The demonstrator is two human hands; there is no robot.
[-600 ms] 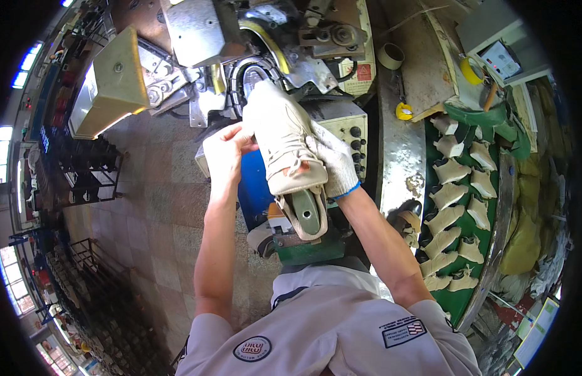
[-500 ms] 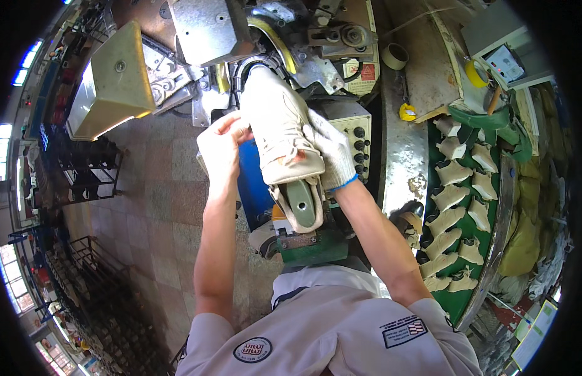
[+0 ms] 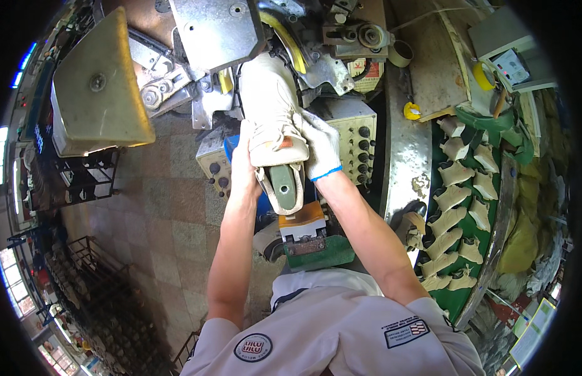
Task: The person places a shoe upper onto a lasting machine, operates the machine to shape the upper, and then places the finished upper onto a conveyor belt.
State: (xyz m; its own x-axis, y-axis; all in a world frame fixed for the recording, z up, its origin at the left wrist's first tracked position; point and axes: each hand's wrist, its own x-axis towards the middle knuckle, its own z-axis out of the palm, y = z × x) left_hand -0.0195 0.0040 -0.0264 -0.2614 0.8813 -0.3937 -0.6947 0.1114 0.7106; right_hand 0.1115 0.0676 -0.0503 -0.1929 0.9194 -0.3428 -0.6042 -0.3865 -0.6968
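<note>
A cream shoe upper (image 3: 269, 103) with laces is stretched over a green shoe last (image 3: 283, 188), whose heel end points toward me. Its toe sits under the metal head of a shoe machine (image 3: 219, 31), where the tip is hidden. My bare left hand (image 3: 242, 160) grips the upper's left side, its fingers mostly behind it. Wearing a white knit glove with a blue cuff, my right hand (image 3: 320, 144) is closed on the right side. Just below the heel is an orange-topped machine support (image 3: 302, 216).
A control box with black knobs (image 3: 348, 135) stands right of the shoe. Farther right, several cream uppers (image 3: 450, 197) lie on a green conveyor (image 3: 457, 301). A large beige lamp-like housing (image 3: 93, 88) hangs at left. Yellow tape (image 3: 483, 75) sits by a grey box.
The shoe upper has moved forward and slightly left, its toe further under the machine head. My left hand has gone from a pinch by the upper to gripping its side.
</note>
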